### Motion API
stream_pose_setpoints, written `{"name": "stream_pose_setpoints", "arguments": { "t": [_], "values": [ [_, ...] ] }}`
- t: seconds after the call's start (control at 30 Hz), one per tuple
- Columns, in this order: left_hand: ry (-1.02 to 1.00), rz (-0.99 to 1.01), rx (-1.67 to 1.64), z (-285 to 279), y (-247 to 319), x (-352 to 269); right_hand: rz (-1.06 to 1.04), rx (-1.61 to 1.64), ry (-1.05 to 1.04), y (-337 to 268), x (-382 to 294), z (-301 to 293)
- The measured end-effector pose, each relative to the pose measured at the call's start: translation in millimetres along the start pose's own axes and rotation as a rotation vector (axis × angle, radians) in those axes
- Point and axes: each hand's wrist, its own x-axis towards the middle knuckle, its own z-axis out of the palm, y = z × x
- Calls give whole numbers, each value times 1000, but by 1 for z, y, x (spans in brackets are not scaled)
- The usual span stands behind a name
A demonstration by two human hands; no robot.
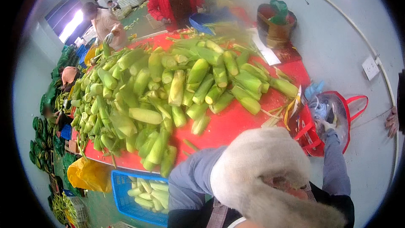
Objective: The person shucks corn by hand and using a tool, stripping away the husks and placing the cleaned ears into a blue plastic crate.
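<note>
My left hand, in a whitish knit glove, is raised close to the camera and fills the lower middle. Its fingers point down and look soiled; I cannot tell whether they grip anything. On the right, my right hand, also gloved, reaches into a red-trimmed tote bag. Light-blue crumpled material lies in the bag beside that hand. The fingertips are too unclear to show a grip. Before me, a large heap of green-husked corn ears covers much of the red tabletop.
A blue plastic crate holds peeled pale ears below the table edge, near a yellow sack. A brown container stands at the table's far right. Several people work around, one in a red jacket. Another hand shows at far right.
</note>
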Motion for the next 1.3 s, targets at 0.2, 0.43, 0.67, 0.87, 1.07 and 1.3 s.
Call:
{"name": "stream_pose_setpoints", "arguments": {
  "t": [0.2,0.43,0.67,0.87,1.07,1.3],
  "values": [
    [222,-257,-49,-20,25,-12,407,659,-679,-54,-65,-70],
    [232,-254,-27,-24,-21,-38,157,806,-400,-36,-95,-98],
    [362,-873,-409,46,-150,-155,81,905,-350,-3,-131,-108],
    [380,-941,-327,129,-211,-224,-145,707,-739,-94,-273,-19],
    [1032,-1173,-1070,115,-212,-241,-221,493,-1441,-152,-343,86],
    [1178,-1265,-808,53,-162,-276,-329,-151,-1861,-153,-313,152]
  ]
}}
